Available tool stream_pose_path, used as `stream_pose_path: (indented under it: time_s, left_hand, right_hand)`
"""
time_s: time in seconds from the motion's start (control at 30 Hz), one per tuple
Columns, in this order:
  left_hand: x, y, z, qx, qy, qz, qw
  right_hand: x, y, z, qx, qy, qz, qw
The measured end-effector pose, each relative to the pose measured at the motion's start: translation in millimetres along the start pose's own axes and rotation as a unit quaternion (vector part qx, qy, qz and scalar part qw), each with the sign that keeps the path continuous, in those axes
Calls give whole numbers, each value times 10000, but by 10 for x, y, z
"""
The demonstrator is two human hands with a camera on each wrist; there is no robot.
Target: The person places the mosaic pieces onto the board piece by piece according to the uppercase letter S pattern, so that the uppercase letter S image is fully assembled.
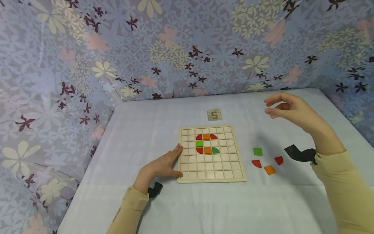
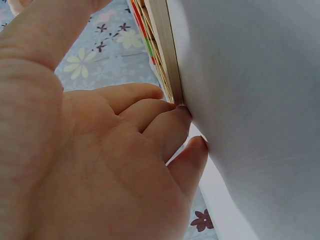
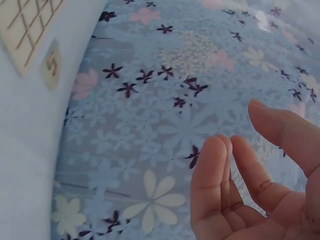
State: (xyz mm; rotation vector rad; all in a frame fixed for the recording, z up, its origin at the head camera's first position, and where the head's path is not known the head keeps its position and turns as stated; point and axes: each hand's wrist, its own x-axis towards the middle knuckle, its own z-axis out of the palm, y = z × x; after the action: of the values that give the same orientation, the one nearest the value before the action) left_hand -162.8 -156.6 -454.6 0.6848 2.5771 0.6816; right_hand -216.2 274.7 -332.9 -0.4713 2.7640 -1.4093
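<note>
Seven flat tiles lie in the pale wooden grid board's cells, which need a steady base. At left, the left hand (image 1: 159,166) has its thumb spread wide from its fingers, touching the board's left rim on the white-covered counter (image 1: 140,130). That light brace seems right; pressing sideways could skid the pale wooden grid board (image 1: 209,174).

On it sit red quarter-rounds (image 1: 199,137), orange squares (image 1: 207,150), a bright green square (image 1: 199,143) and a dark green quarter-round (image 1: 216,150). Just beyond the far rim lies a small square card (image 1: 214,114) with an S-like figure — a handy check for each quarter-round's turn.

Right of the board, loose on the cloth, are another green square (image 1: 258,151), two red quarter-rounds (image 1: 256,163) and an orange square (image 1: 270,169). Thin as they look, they should lift best by opposite edges, then settle level inside the cell's ridges.

Farthest right, the right hand (image 1: 293,112) hovers above the counter, fingers loosely bent, thumb apart — pinching nothing visible.
</note>
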Motion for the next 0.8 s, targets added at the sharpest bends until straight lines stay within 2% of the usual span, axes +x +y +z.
stream_pose_path:
  time_s: [0.2, 0.4, 0.67, 0.8]
  left_hand:
    - [-3, -8, 6, 64, 14, 2, 10000]
    - [-13, -8, 3, 61, 30, -49, 10000]
    - [-7, -17, 13, 40, -4, -6, 10000]
    - [12, -14, 26, 42, -13, 4, 10000]
  right_hand:
    - [-135, 192, 1, -161, 10, 304, 9994]
    - [-227, 455, 72, -221, -183, 545, 9981]
    - [-322, 696, 271, -170, -401, 654, 9969]
    - [-359, 791, 394, -344, -572, 791, 9946]
